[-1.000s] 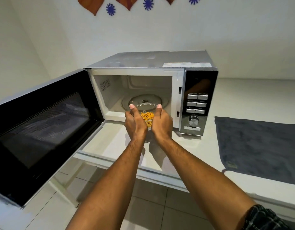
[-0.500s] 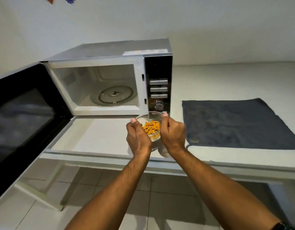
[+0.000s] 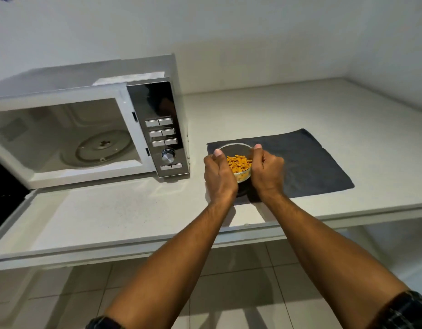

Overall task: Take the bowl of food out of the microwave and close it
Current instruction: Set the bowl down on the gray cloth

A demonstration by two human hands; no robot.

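Note:
A small clear glass bowl (image 3: 236, 150) of orange food pieces is held between my left hand (image 3: 219, 173) and my right hand (image 3: 268, 170), each gripping one side of its rim. The bowl hangs just over the left end of a dark grey cloth (image 3: 307, 162); I cannot tell whether it touches the cloth. The silver microwave (image 3: 91, 96) stands to the left with its cavity bare, the glass turntable (image 3: 103, 148) showing. Its black door (image 3: 3, 193) is swung wide open at the far left edge.
The white counter (image 3: 300, 110) runs right to a wall corner and has its front edge near me. The microwave's control panel (image 3: 163, 138), with buttons and a knob, faces me. Tiled floor lies below the counter.
Both hands carried the bowl out of the microwave and rightwards, from in front of the cavity to over the grey cloth. My view has turned right, so the door is mostly out of frame.

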